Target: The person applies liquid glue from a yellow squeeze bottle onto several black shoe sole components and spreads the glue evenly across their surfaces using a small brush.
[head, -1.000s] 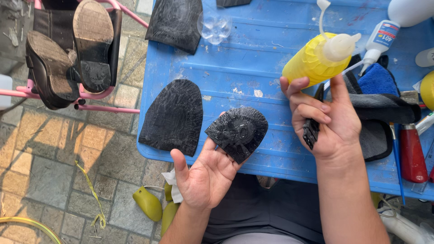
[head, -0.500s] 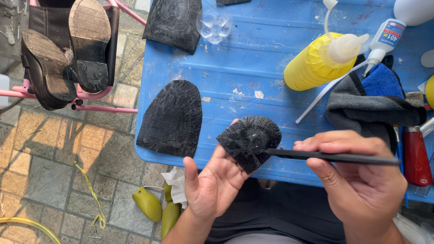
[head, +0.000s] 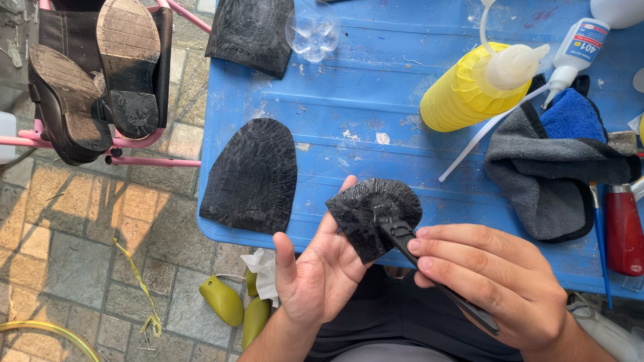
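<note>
My left hand (head: 315, 271) lies palm up at the blue table's near edge and holds a small black rubber heel piece (head: 369, 211) on its fingertips. My right hand (head: 496, 281) grips a black brush (head: 429, 271) by its handle; the brush head rests on the heel piece. A larger black rubber half sole (head: 251, 177) lies flat on the table (head: 362, 100) just left of my left hand.
Another black sole piece (head: 248, 33) and a clear plastic piece (head: 312, 30) lie at the back. A yellow glue bottle (head: 476, 87), a small white glue bottle (head: 570, 57), grey and blue cloths (head: 557, 174), and a red-handled tool (head: 624, 228) sit right. Two boots (head: 94, 74) rest upturned on a pink stand.
My right hand picked up the black brush from the right side of the table and brought it to the heel piece. It then swung closer, the handle now pointing down toward me.
</note>
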